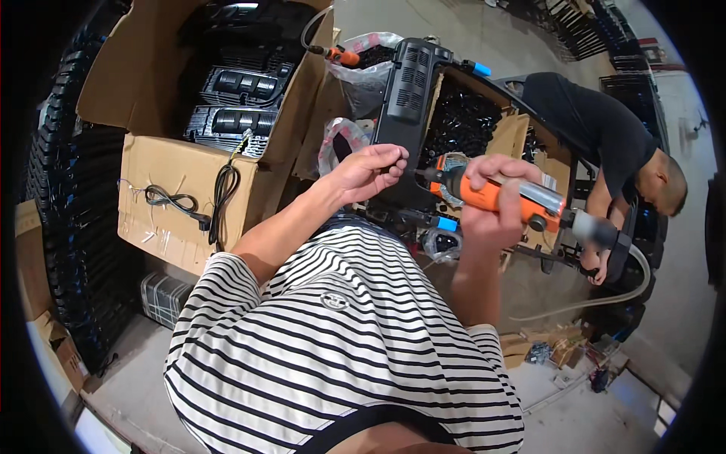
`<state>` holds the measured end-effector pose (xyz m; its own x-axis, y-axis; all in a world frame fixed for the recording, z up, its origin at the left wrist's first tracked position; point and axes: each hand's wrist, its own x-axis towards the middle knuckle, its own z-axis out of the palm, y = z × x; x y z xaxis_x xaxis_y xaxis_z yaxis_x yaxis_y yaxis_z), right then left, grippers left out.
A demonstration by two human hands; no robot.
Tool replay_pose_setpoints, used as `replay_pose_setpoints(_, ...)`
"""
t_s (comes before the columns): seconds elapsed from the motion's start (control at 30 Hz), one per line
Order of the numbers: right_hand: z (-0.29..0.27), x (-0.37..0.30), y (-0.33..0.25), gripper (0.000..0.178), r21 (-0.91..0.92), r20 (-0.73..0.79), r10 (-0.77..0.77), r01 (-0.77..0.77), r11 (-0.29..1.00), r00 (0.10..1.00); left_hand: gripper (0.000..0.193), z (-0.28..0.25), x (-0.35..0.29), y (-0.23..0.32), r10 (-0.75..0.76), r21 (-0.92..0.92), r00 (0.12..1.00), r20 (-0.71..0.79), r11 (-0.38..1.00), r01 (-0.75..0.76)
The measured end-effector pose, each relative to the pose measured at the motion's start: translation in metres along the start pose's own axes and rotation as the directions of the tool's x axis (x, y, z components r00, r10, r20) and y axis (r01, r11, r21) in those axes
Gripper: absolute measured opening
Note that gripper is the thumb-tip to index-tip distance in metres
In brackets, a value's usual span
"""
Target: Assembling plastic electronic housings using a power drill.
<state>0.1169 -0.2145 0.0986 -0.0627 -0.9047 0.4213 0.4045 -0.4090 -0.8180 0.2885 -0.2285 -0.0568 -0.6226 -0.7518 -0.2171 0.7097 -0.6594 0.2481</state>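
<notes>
My right hand [495, 200] is wrapped round an orange and silver pneumatic screwdriver [547, 201], held nearly level with its bit pointing left. A pale air hose [644, 276] runs from its rear end and curves down to the right. My left hand [370, 172] is closed in a pinch just left of the bit's tip; whatever is between its fingertips is too small and dark to name. Both hands are in front of a black plastic frame [408, 91] with a slatted panel. Beyond the screwdriver, an open box of small dark parts [465, 113] is partly hidden.
On the left, an open cardboard box [178, 166] holds black and silver units [246, 83], with black cables [224, 185] hanging over its side. A second orange tool [340, 56] hangs behind. Another person [597, 117] bends over at the right. Dark stacked parts [68, 219] line the left.
</notes>
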Motion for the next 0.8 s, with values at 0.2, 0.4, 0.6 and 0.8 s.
replay_pose_setpoints(0.2, -0.004, 0.008, 0.022, 0.015, -0.010, -0.020, -0.013, 0.013, 1.000, 1.000, 0.016, 0.003, 0.012, -0.003, -0.002, -0.013, 0.996, 0.085, 1.000, 0.004)
replay_pose_setpoints(0.4, -0.006, 0.017, 0.043, 0.014, -0.045, -0.071, -0.011, 0.008, 0.999, 0.997, 0.014, -0.010, 0.026, 0.000, 0.032, -0.101, 0.997, 0.068, 0.995, -0.026)
replay_pose_setpoints(0.6, -0.010, 0.028, 0.065, 0.013, 0.001, -0.243, 0.047, -0.049, 0.999, 0.969, 0.012, -0.023, 0.035, 0.010, 0.099, -0.138, 0.995, 0.004, 0.986, -0.098)
replay_pose_setpoints(0.8, -0.017, 0.039, 0.089, 0.014, 0.004, -0.281, 0.063, -0.065, 0.998, 0.958, 0.015, -0.026, 0.051, 0.021, 0.027, -0.066, 0.988, -0.151, 0.997, -0.037)
